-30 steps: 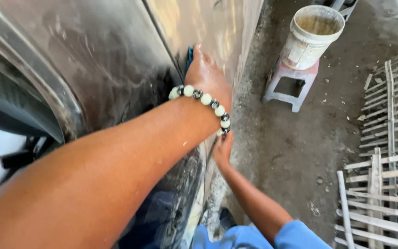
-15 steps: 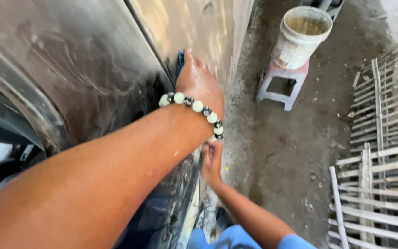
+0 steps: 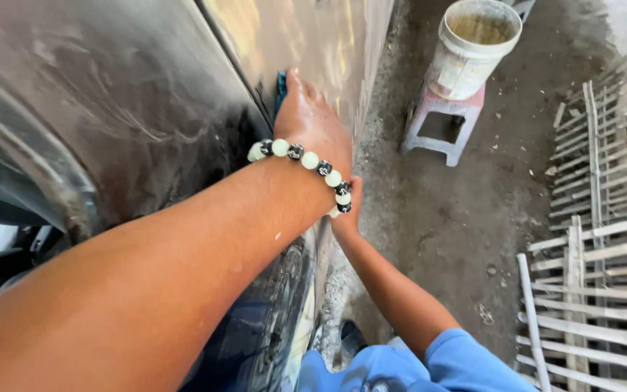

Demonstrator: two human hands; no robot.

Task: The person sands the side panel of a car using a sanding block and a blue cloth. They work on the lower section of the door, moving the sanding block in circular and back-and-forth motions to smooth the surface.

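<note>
My left hand (image 3: 315, 120) is stretched out flat against the dark, wet side of a car (image 3: 146, 109). It presses a blue cloth (image 3: 279, 88) onto the panel, and only the cloth's edge shows past my fingers. A bracelet of pale and dark beads (image 3: 306, 161) circles that wrist. My right hand (image 3: 347, 220) sits lower down by the car's bottom edge, just under the left wrist. The wrist hides most of it, so its fingers and whatever they hold cannot be made out. Its arm ends in a blue sleeve (image 3: 459, 363).
A white bucket (image 3: 473, 47) of murky water stands on a small plastic stool (image 3: 440, 127) on the wet concrete floor. A pale slatted bamboo fence (image 3: 604, 232) runs along the right. The car's wheel (image 3: 277, 327) is below my left arm.
My left hand has slid slightly along the panel with the cloth. My right hand dipped, then came back up under the left wrist.
</note>
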